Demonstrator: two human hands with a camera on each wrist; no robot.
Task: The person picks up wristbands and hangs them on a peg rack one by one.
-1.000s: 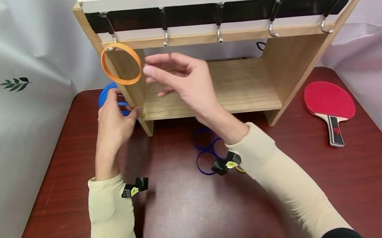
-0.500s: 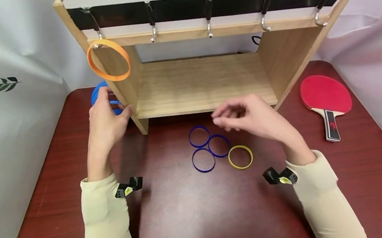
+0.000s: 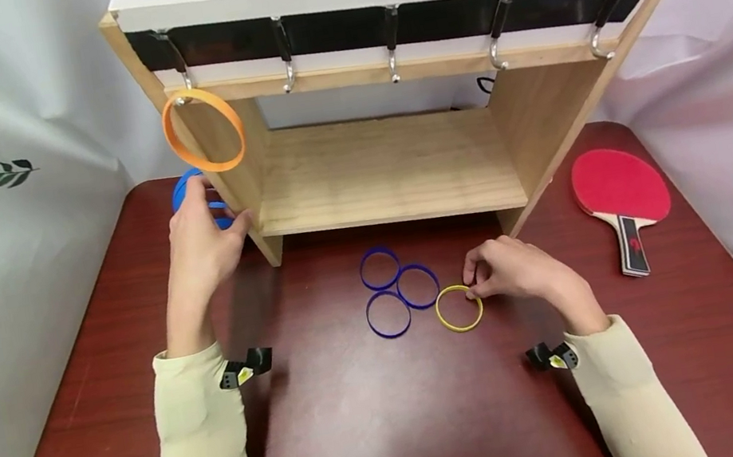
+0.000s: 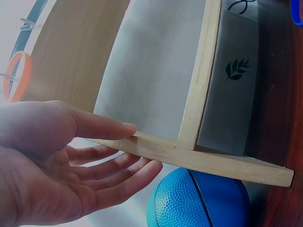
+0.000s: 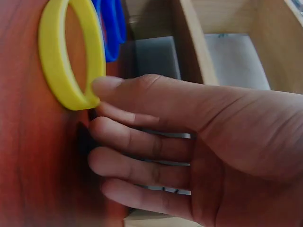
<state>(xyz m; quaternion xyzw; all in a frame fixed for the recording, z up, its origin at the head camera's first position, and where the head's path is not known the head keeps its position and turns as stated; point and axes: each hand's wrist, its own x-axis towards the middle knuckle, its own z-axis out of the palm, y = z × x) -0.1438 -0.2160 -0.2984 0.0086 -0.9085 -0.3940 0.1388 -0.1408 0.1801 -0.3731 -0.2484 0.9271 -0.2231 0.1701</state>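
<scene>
1. Blue ball (image 4: 196, 201): just beyond the left fingers, against the outer side of the rack or close to it; contact unclear.
2. Left hand (image 3: 200, 244): forearm reaching forward, back of hand up. Thumb and fingers part-open around a side panel, thumb inside, fingers outside, holding it.
3. Orange ring (image 3: 171, 136): above the left fingers, hanging tilted from the leftmost hook (image 3: 183, 69).
4. Wooden rack (image 3: 385, 165): upright, its left panel between left thumb and fingers, its shelf beyond the right fingertips.
5. Blue rings (image 5: 111, 33), three: clustered flat on the table (image 3: 370, 422), left of the right fingers.
6. Yellow ring (image 5: 52, 61): at the right fingertips, lying on the table, just beside the nearest blue ring.
7. Right hand (image 3: 515, 268): forearm from lower right, hand angled leftward. Thumb and index nearly closed on the ring's right edge; other three fingers bent, separated, free of it.
8. Red paddle (image 3: 620, 186): flat, well right of the right fingers, handle nearest the person.
</scene>
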